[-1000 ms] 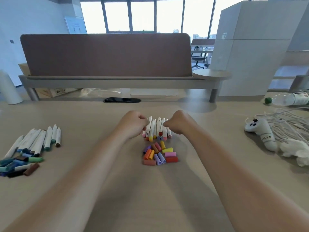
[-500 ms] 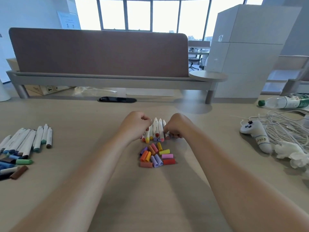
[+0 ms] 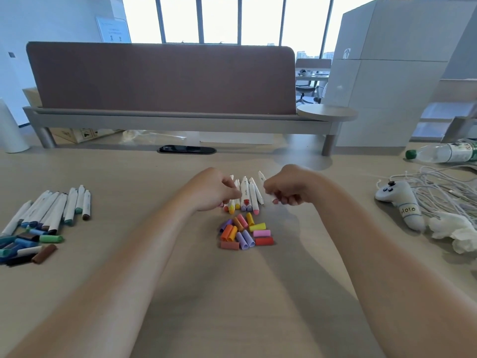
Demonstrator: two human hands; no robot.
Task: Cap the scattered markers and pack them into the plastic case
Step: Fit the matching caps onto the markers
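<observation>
A row of white uncapped markers (image 3: 246, 193) lies at the table's middle, coloured tips toward me. My left hand (image 3: 215, 188) sits at the row's left end, its curled fingers over the leftmost markers. My right hand (image 3: 290, 187) is just right of the row and grips one white marker (image 3: 262, 180), tilted and apart from the others. A pile of loose caps (image 3: 245, 233) in orange, purple, pink, yellow and red lies just in front of the row. A second group of white markers (image 3: 58, 206) with blue, green and brown caps (image 3: 25, 244) lies at the left.
A white controller (image 3: 402, 202), tangled white cables (image 3: 444, 187) and crumpled tissue (image 3: 456, 228) crowd the right. A plastic bottle (image 3: 444, 152) lies at the far right. A brown divider (image 3: 160, 78) on a raised shelf closes the back, and a black cable slot (image 3: 186, 150) sits in the table.
My right hand has drawn one marker out of the row and moved right with it. My left hand stays at the row's left end.
</observation>
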